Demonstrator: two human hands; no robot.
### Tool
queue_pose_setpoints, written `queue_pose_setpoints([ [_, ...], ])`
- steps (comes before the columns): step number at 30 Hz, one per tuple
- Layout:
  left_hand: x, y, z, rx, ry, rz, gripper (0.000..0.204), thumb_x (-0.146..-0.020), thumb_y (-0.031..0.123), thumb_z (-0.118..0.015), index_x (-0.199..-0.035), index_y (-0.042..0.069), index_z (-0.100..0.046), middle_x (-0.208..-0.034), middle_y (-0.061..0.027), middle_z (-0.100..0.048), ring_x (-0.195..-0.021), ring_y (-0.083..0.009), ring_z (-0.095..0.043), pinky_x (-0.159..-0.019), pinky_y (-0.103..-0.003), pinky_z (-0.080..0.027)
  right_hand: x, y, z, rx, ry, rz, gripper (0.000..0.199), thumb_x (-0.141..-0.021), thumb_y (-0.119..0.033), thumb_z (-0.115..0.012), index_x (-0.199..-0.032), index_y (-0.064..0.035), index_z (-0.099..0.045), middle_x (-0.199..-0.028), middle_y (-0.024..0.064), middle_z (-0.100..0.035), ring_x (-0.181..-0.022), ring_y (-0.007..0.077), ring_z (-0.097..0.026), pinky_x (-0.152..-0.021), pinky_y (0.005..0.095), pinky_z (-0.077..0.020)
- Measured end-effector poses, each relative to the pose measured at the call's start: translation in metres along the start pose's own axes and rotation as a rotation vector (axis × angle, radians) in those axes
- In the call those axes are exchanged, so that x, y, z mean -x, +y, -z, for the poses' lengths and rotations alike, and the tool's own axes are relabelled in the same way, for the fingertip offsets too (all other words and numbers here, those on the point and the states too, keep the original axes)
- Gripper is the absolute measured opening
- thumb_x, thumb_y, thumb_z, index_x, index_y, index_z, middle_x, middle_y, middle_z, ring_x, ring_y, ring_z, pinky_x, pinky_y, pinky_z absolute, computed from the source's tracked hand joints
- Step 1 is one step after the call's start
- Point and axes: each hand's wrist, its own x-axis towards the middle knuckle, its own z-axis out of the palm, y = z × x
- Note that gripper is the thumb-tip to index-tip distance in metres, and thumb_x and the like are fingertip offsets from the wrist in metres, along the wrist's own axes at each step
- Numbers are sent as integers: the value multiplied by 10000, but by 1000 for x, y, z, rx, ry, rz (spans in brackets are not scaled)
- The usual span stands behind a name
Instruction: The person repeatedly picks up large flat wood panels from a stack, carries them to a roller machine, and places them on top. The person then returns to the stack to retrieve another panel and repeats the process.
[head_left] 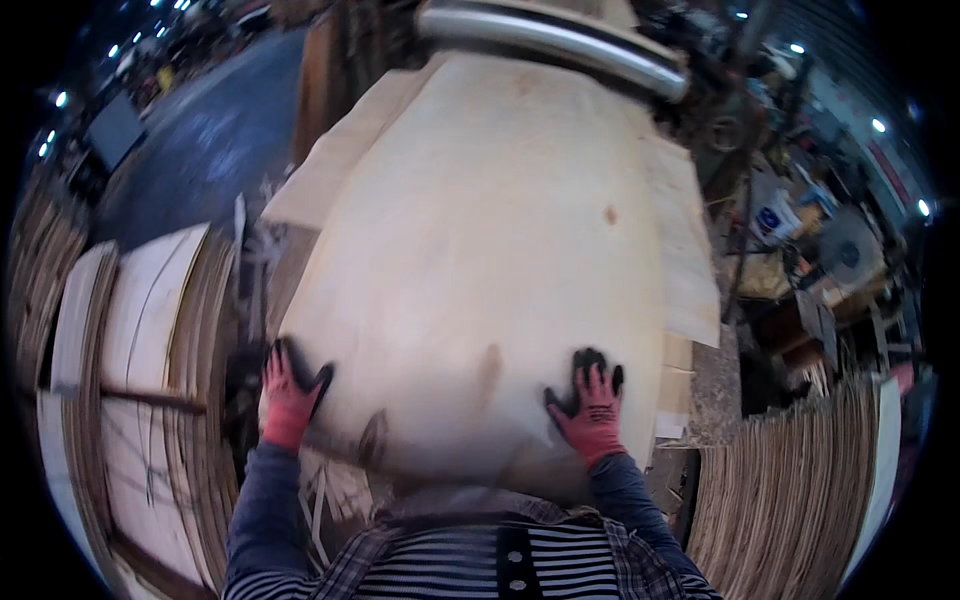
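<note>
A large pale wood veneer sheet (470,220) with a few brown knots lies in front of me, its near edge close to my body. My left hand (291,393), in a red glove with black fingertips, rests at the sheet's near left edge, thumb apart from the fingers. On the near right part of the sheet my right hand (588,403), gloved alike, lies flat with its fingers spread. Other veneer sheets (690,240) stick out from beneath on both sides. The far end of the top sheet reaches a shiny metal roller (550,38).
Stacks of veneer (150,310) stand to my left, and another tall stack (790,480) is at the near right. A fan-like round object (850,247) and clutter are at the right. Beyond the left stacks runs a bluish floor (215,120). Machine parts flank the roller.
</note>
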Motion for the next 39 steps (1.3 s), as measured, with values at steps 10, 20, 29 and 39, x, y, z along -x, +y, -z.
queue_pose_setpoints([
  [10,-51,-41,36,586,-350,-44,425,-738,267,-644,-1116,93,-557,-1135,-118,-542,-1102,-250,-466,-885,-342,-404,5,-5,-9,72,30,-103,794,-722,-411,-611,-1333,-31,-276,-1393,179,-224,-1297,348,-172,-1042,503,-129],
  [20,-70,-55,70,1337,-723,-59,388,-861,107,-519,-1229,19,-430,-1115,-25,-535,-993,-88,-476,-856,-219,-377,77,-166,-49,55,13,107,816,-685,-438,-636,-1274,40,-334,-1335,236,-288,-1240,366,-269,-1048,505,-110],
  [29,-104,-71,25,1191,-719,-49,419,-882,166,-503,-1257,17,-391,-1038,-25,-586,-867,-72,-530,-715,-200,-426,-24,-163,-44,154,152,-27,763,-743,-451,-561,-1324,-33,-298,-1363,193,-281,-1265,313,-257,-1050,463,-133],
  [39,-77,-41,65,1117,-520,-88,455,-839,46,-512,-1274,61,-381,-1101,-126,-556,-885,-190,-601,-764,-280,-473,-102,-170,-41,91,83,-91,749,-794,-538,-441,-1313,-14,-314,-1382,169,-258,-1287,303,-208,-1063,438,-96],
])
